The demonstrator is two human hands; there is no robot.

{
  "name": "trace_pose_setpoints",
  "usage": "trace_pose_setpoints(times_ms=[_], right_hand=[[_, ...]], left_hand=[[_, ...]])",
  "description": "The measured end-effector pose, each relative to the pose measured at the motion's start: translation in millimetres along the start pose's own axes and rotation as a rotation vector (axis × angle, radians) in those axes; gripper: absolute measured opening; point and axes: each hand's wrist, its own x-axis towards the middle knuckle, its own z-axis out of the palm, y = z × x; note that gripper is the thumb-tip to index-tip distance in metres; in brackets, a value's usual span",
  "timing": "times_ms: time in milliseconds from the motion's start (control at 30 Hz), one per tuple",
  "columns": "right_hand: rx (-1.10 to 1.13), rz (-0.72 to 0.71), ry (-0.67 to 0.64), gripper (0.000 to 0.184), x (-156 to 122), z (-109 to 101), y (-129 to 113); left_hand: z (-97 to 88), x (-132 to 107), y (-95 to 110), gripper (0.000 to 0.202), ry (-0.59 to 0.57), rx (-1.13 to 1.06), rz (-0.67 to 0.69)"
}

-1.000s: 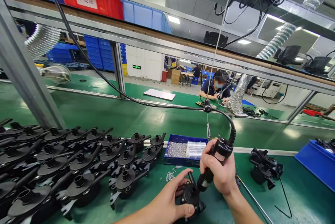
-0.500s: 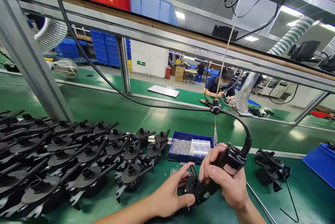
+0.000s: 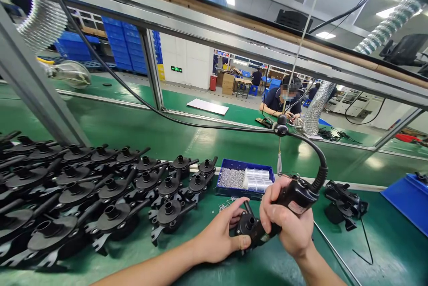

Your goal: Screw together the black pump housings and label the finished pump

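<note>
The right hand (image 3: 288,229) is closed tight round a black driver (image 3: 297,194), and the tip of the driver points down into a small black part (image 3: 246,225). The left hand (image 3: 218,238) is curled half shut round that part, thumb on the near side and fingers on the far side, and holds it on the green table (image 3: 187,143). The part sits low in the middle of the view, between the two hands. It looks like a screw is going into the part. I think this calls for a straight tip and a firm left hand, so the part does not spin. A black cord (image 3: 200,125) runs from the driver up and off to 10 o'clock. At 12 o'clock from the part is a blue tray (image 3: 234,194). Its left half holds a heap of tiny silver screws (image 3: 230,178), and its right half holds clear rolls (image 3: 257,180); what they are is hard to tell. A few loose screws (image 3: 223,207) lie just in front of the tray. At 9 o'clock many more black parts (image 3: 110,188) stand in rows. At 3 o'clock one other part (image 3: 344,201) sits alone, and past it is a blue bin (image 3: 408,201) whose inside is out of sight.
</note>
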Motion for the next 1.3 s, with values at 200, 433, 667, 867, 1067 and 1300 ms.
trace_pose_setpoints(times_ms=[200, 433, 667, 867, 1067, 1300], right_hand=[[-0.059, 0.044, 0.041, 0.017, -4, 9, -8], [-0.144, 0.148, 0.030, 0.021, 3, 7, -18], [-0.023, -0.087, -0.010, 0.009, 16, -6, -33], [-0.120, -0.041, 0.034, 0.010, 18, -6, -14], [-0.291, 0.015, -0.025, 0.013, 20, 0, -12], [-0.151, 0.058, 0.019, 0.019, 12, 13, -4]], left_hand=[[2.2, -3, 0, 0.102, 0.041, 0.005, -0.011], [14.2, -5, 0, 0.100, 0.046, -0.017, 0.055], [36.6, -5, -6, 0.097, 0.079, 0.028, 0.078], [36.6, -4, -8, 0.096, 0.064, -0.014, 0.095], [39.4, 0, -11, 0.089, 0.048, -0.088, 0.164], [41.7, -3, 2, 0.082, 0.084, -0.113, 0.132]])
